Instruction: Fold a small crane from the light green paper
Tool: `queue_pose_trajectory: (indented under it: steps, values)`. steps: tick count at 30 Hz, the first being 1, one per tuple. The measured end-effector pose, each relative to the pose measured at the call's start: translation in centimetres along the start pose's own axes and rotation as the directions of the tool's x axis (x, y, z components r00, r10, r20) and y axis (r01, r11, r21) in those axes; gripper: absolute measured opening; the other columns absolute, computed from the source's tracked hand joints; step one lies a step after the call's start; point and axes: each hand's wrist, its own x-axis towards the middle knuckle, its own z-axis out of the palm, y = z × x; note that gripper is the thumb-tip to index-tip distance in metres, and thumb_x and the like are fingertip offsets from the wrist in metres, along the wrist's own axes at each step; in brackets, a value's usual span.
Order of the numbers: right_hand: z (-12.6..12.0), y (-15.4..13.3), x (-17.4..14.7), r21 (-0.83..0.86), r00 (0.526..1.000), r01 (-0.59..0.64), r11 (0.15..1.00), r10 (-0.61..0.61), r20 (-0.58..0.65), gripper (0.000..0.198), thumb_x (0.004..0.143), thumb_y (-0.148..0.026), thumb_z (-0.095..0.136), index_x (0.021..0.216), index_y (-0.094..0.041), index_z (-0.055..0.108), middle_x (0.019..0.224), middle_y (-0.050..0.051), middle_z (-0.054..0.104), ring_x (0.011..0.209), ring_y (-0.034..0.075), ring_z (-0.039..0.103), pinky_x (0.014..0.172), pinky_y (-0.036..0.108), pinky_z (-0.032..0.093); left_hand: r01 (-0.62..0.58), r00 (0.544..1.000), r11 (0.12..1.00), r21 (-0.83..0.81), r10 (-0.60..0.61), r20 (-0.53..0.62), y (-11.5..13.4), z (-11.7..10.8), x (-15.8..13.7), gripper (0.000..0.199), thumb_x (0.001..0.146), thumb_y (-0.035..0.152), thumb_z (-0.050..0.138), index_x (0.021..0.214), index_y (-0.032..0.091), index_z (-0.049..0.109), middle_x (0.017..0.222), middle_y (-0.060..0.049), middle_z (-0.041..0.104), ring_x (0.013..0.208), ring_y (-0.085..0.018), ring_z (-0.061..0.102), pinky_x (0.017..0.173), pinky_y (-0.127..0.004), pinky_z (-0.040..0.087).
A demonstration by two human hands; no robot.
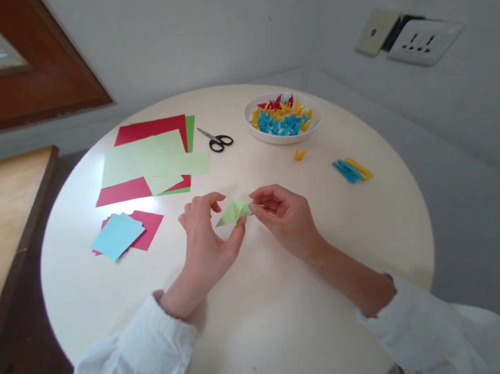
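Note:
A small pale green folded paper crane (235,211), its wings spread, is between my hands over the near middle of the table. My right hand (287,216) pinches its right end between thumb and fingertips. My left hand (207,233) is on the other side, its thumb tip touching the near edge of the folded paper. The left index finger is bent and apart from the thumb, with the other fingers partly hidden behind it.
The round white table (258,340) holds coloured sheets (143,157), small blue and pink squares (118,236), scissors (216,140), and a white bowl (287,139) of folded cranes. A yellow crane (301,155) and folded strips (352,170) lie at right. Wall sockets (422,42) are beyond.

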Motion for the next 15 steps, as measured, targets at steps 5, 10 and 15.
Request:
queue_pose_trajectory:
  steps: [5, 10, 15]
  values:
    - [0.09, 0.11, -0.14, -0.061, 0.999, 0.040, 0.997, -0.039, 0.022, 0.012, 0.074, -0.024, 0.063, 0.084, -0.019, 0.062, 0.079, 0.001, 0.065, 0.074, 0.013, 0.063, 0.071, 0.027, 0.054, -0.078, 0.996, 0.995, 0.065, 0.075, 0.045, -0.13, 0.06, 0.05, 0.008, 0.077, 0.019, 0.056, 0.082, 0.022, 0.050, 0.066, 0.003, 0.055, 0.064, -0.015, 0.051, 0.067, -0.033, 0.033]
    - [0.20, 0.04, -0.33, -0.159, 0.994, 0.110, 0.981, -0.105, 0.043, 0.009, 0.075, -0.021, 0.060, 0.084, -0.020, 0.061, 0.080, 0.002, 0.066, 0.072, 0.014, 0.063, 0.071, 0.028, 0.053, -0.074, 0.995, 0.997, 0.023, 0.073, 0.070, -0.19, 0.30, -0.02, 0.008, 0.077, 0.014, 0.052, 0.079, 0.021, 0.051, 0.068, 0.002, 0.060, 0.061, -0.015, 0.051, 0.063, -0.031, 0.036]
    - [0.21, -0.05, -0.34, -0.211, 0.990, 0.138, 0.968, -0.132, 0.045, 0.009, 0.075, -0.023, 0.061, 0.084, -0.020, 0.062, 0.081, 0.002, 0.067, 0.072, 0.014, 0.063, 0.069, 0.028, 0.053, -0.028, 0.995, 0.999, -0.047, 0.032, 0.091, -0.01, 0.37, -0.14, 0.009, 0.076, 0.013, 0.052, 0.078, 0.022, 0.052, 0.068, 0.002, 0.060, 0.062, -0.015, 0.052, 0.062, -0.029, 0.041]
